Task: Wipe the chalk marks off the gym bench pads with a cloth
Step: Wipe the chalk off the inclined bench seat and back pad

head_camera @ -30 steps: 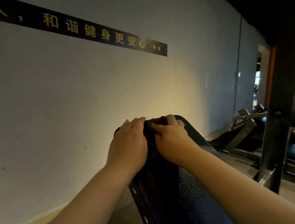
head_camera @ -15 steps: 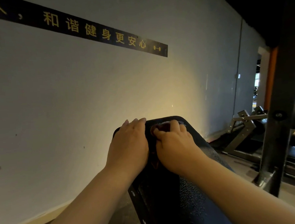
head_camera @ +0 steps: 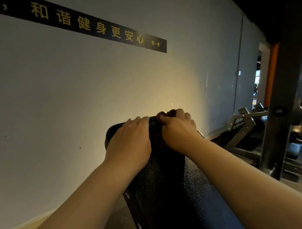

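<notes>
The right hand is curled around a dark reddish cloth, gripping it against the top edge of the black bench pad. Most of the cloth is hidden under the fingers, with only a bunched fold showing above the knuckles. Just beside it, the left hand lies flat on the pad, fingers straight and reaching to the upper rim. The pad's lower part is cut off by the frame. Pale speckles on its surface cannot be told apart from chalk in the dim light. Behind is a grey wall with a black sign. To the right, a dark post partly blocks a metal gym frame.
</notes>
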The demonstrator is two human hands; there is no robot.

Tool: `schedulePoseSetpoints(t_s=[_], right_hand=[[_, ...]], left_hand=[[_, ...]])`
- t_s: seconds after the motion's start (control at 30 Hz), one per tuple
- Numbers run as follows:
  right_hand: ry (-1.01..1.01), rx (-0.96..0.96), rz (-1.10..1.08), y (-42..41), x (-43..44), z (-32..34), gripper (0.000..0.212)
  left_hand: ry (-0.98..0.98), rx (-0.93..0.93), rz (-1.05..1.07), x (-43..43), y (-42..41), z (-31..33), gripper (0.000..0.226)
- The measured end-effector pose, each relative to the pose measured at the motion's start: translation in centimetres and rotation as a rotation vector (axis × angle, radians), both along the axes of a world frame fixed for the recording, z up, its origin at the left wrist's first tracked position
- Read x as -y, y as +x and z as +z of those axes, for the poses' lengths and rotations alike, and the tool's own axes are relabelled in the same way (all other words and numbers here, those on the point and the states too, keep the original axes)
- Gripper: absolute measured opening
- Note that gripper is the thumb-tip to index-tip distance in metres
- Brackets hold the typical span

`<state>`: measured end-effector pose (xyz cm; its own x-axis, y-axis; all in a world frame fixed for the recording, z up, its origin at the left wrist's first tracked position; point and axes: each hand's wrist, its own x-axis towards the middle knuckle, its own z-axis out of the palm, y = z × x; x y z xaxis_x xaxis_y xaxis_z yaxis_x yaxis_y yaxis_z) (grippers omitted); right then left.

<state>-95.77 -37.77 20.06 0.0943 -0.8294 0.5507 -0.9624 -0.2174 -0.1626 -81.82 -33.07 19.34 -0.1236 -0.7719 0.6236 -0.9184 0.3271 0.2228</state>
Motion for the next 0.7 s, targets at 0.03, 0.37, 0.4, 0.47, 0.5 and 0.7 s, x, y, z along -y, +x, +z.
schedulePoseSetpoints(t_s=[0.03,0.37,0.4,0.47,0.5,0.7], right_hand=[[0.007,-0.007,-0.003,0.0,0.0,0.1,0.051],[-0.017,0.034,-0.013,-0.2,0.9,-0.3,0.051],[-0.025,0.033,-0.019,-0.1,0.8,-0.2,0.05],[-0.042,0.015,0.032,0.2,-0.1,-1.1,0.051],[-0.05,0.023,0.076,0.1,-0.6,-1.8,0.051],[0.025,0.111,-0.048,-2.7,1.4,-0.1,0.05]], left_hand=[[-0.005,0.008,0.007,-0.1,0.1,-0.1,0.049],[-0.019,0.111,-0.054,0.3,-0.7,0.1,0.051],[-0.019,0.065,-0.06,0.2,-0.6,0.1,0.05],[-0.022,0.004,-0.066,-0.2,-0.3,0.0,0.052],[-0.027,-0.018,-0.067,-0.3,-0.3,0.0,0.052],[-0.014,-0.017,-0.027,-0.2,-0.4,-0.3,0.054]])
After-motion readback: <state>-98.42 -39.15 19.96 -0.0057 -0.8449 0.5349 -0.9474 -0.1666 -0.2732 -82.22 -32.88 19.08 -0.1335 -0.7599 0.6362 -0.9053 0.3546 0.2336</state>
